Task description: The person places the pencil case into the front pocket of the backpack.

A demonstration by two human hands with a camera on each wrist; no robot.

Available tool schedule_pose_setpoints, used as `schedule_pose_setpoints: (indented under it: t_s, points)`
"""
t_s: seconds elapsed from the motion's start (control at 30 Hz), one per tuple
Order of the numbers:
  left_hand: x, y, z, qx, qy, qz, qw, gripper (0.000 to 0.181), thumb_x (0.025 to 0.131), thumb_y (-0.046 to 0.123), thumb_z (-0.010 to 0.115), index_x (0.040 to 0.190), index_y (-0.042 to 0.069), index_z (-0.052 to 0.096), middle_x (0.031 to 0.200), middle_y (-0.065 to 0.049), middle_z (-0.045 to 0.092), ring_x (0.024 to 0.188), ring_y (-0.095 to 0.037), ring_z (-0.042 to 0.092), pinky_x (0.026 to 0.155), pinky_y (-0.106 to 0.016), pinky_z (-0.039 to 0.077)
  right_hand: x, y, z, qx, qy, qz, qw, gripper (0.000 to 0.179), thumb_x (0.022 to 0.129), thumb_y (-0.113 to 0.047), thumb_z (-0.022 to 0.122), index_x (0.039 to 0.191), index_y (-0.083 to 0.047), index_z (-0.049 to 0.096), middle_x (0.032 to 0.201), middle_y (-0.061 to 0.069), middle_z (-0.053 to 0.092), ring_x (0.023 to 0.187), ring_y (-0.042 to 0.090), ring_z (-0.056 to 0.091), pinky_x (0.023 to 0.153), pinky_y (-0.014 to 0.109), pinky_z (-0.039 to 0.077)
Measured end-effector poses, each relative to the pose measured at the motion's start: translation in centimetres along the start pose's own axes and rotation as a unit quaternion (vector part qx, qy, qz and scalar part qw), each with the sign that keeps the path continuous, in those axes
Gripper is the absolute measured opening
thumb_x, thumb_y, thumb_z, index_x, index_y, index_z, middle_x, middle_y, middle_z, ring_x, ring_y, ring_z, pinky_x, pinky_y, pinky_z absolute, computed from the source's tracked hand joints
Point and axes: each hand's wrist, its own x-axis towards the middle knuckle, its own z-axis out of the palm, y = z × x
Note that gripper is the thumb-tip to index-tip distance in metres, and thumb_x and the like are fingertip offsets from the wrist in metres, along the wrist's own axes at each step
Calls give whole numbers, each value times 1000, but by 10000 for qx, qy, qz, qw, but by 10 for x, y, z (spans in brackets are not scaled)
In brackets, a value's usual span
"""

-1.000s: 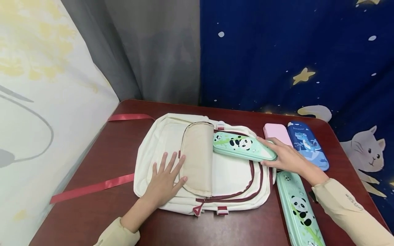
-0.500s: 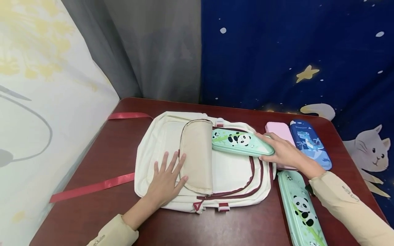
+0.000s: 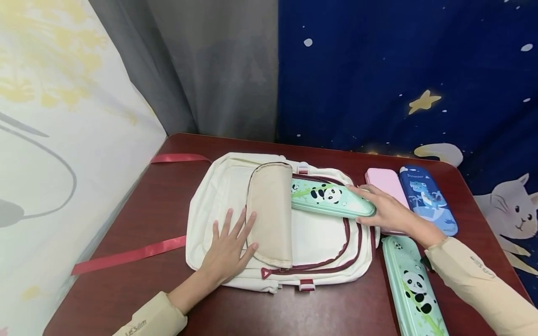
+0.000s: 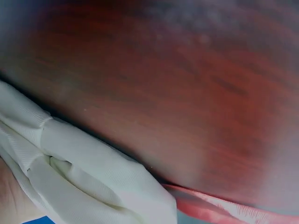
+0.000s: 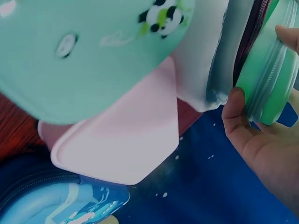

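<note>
Beige sleeves [image 3: 470,275] reach in over the table [image 3: 336,308]. The left hand [image 3: 227,255] lies with spread fingers on a white bag [image 3: 317,240]. The right hand [image 3: 387,211] pinches one end of a green panda case [image 3: 325,196]. Its other end goes under the bag's tan flap [image 3: 271,214], and the case lies between the two hands.

The head view is bright and evenly lit, with crisp edges and soft, faint shadows beside the bag [image 3: 319,242]. A pale sheen lies on the glossy table [image 3: 290,310]; the white wall [image 3: 50,70] is brightest, the blue curtain [image 3: 378,70] darkest. The left wrist view is dim and hazy, its wood grain smeared. The right wrist view has a cool cast and mild blur, softening the pink case [image 5: 121,126].
</note>
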Motion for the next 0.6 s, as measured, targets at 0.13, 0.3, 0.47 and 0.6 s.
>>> schedule_pose_setpoints:
  t_s: [0.13,0.3,0.47,0.6]
  points:
    - [0,1,0,109,44,58,9999,65,94,46,37,151,26,13,155,-3,10,139,-38,7,97,-68,13,1,-5,4,-153,-41,-30,9999,82,77,-33,75,146,-19,33,134,17,39,108,33,49,88,52,41]
    - [-2,1,-2,130,71,79,9999,66,93,46,38,151,25,14,152,-4,23,139,-36,10,96,-69,14,8,-11,3,-305,-76,-125,9994,83,78,-35,74,147,-20,31,132,16,39,104,31,50,86,50,42]
    - [-3,1,-3,98,161,65,9998,66,93,46,38,151,25,15,149,-4,31,139,-34,13,96,-69,14,28,-18,4,-342,-34,-324,9989,83,76,-32,76,146,-21,33,130,15,41,99,28,52,82,46,43]
    - [-2,3,-1,60,155,68,9998,65,94,47,35,151,26,13,152,-2,25,139,-34,11,96,-69,14,37,-19,13,-256,-310,-278,9988,83,78,-34,74,147,-21,30,135,17,39,106,30,51,84,46,43]
